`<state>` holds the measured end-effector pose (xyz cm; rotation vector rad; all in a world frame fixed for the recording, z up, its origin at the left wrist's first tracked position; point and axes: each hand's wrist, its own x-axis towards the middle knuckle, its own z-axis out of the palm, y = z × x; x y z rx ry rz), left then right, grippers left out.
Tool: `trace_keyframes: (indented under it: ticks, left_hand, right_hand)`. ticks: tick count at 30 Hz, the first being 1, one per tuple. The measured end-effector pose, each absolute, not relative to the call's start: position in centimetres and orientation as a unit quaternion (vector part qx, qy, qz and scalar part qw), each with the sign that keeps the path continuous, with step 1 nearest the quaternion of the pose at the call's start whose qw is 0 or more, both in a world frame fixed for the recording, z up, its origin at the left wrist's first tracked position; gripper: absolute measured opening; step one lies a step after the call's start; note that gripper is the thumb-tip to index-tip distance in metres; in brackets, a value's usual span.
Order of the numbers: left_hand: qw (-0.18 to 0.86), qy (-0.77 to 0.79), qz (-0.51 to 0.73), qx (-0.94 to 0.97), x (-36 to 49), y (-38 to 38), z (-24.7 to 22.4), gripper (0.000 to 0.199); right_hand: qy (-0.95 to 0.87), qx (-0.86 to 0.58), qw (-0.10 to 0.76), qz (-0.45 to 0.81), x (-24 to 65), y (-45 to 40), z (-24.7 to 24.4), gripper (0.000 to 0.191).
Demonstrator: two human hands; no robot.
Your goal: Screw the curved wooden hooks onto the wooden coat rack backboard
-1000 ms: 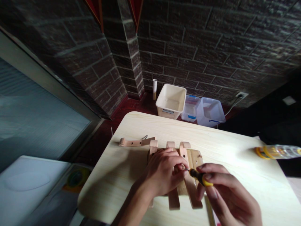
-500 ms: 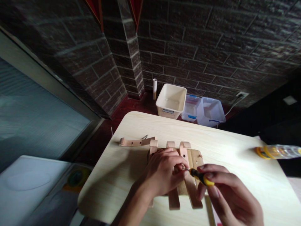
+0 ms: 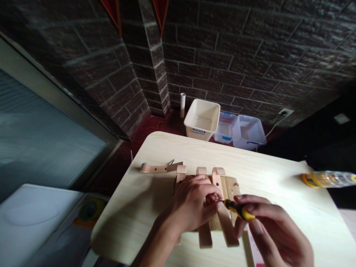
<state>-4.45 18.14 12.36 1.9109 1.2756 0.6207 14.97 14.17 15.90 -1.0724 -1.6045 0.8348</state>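
Observation:
A small screwdriver (image 3: 239, 210) with a yellow and black handle is held in the fingertips of my right hand (image 3: 274, 226). Its shaft points left, and its tip ends at the thumb and curled fingers of my left hand (image 3: 191, 202). That hand lies closed over a brown board (image 3: 231, 187); what its fingertips pinch is too small and covered to name. Several pale wooden strips with curled upper ends cross the board, including a right-hand strip (image 3: 228, 228) and a middle strip (image 3: 205, 235). Dark holes show in some of them. My left hand covers part of the board.
A loose curled strip (image 3: 154, 168) lies on the table (image 3: 167, 144) at the left. Toward the right edge lies a clear and yellow container (image 3: 326, 180). Beyond the table stand a cream bin (image 3: 198, 133) and clear plastic boxes (image 3: 250, 142) on the floor.
My right hand and the screwdriver handle have shifted very slightly to the right. My left hand stays in place on the board.

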Motion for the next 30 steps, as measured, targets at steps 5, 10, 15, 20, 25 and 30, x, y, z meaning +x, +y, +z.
trace_keyframes:
  ticks: [5, 10, 15, 20, 25, 30]
  left_hand:
    - [0.377, 0.498, 0.231, 0.746, -4.41, 18.31, 12.69, 0.01]
    - [0.366, 0.498, 0.239, 0.748, -4.28, 18.32, 12.46, 0.008]
    - [0.361, 0.493, 0.251, 0.751, -4.23, 18.16, 12.23, 0.008]
    - [0.374, 0.495, 0.236, 0.748, -4.34, 18.3, 12.59, 0.008]
    - [0.378, 0.492, 0.234, 0.748, -4.27, 18.34, 12.8, 0.01]
    - [0.363, 0.497, 0.235, 0.752, -4.31, 18.18, 12.66, 0.015]
  right_hand:
    - [-0.667, -0.433, 0.499, 0.343, 14.71, 14.36, 15.85, 0.022]
    - [-0.665, -0.439, 0.497, 0.344, 14.65, 14.43, 15.68, 0.022]
    - [-0.67, -0.435, 0.493, 0.344, 14.74, 14.35, 15.76, 0.024]
    - [-0.663, -0.443, 0.492, 0.35, 14.86, 14.12, 15.84, 0.021]
    - [-0.666, -0.443, 0.49, 0.346, 14.86, 13.98, 15.8, 0.022]
    - [-0.66, -0.453, 0.49, 0.346, 14.71, 14.06, 15.76, 0.024]
